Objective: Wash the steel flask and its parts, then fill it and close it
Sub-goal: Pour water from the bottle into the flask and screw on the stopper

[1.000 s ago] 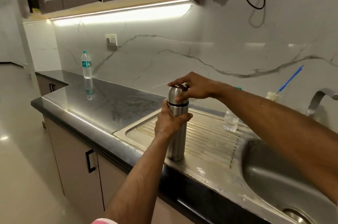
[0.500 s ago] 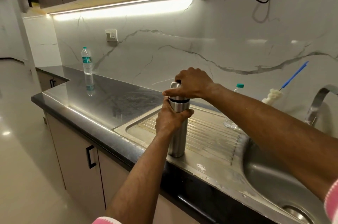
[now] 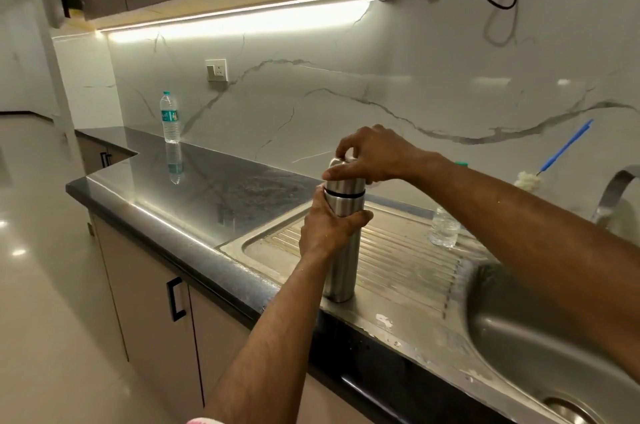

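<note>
A tall steel flask (image 3: 341,271) stands upright on the ribbed draining board (image 3: 408,257) of the sink, near its front edge. My left hand (image 3: 329,229) wraps around the flask's upper body, just below a dark ring. My right hand (image 3: 372,157) grips the steel cap (image 3: 344,185) from above, fingers curled over its top. The cap sits on the flask. The flask's neck and opening are hidden.
A sink bowl (image 3: 540,347) with drain lies at right, a curved tap (image 3: 614,191) behind it. A small clear bottle (image 3: 444,229) stands on the draining board behind my right arm. A blue-handled bottle brush (image 3: 554,157) leans on the wall. A water bottle (image 3: 170,117) stands on the far dark counter.
My right hand has turned on the cap, fingers shifting around it. The flask and left hand stay in place. The view has tilted slightly.
</note>
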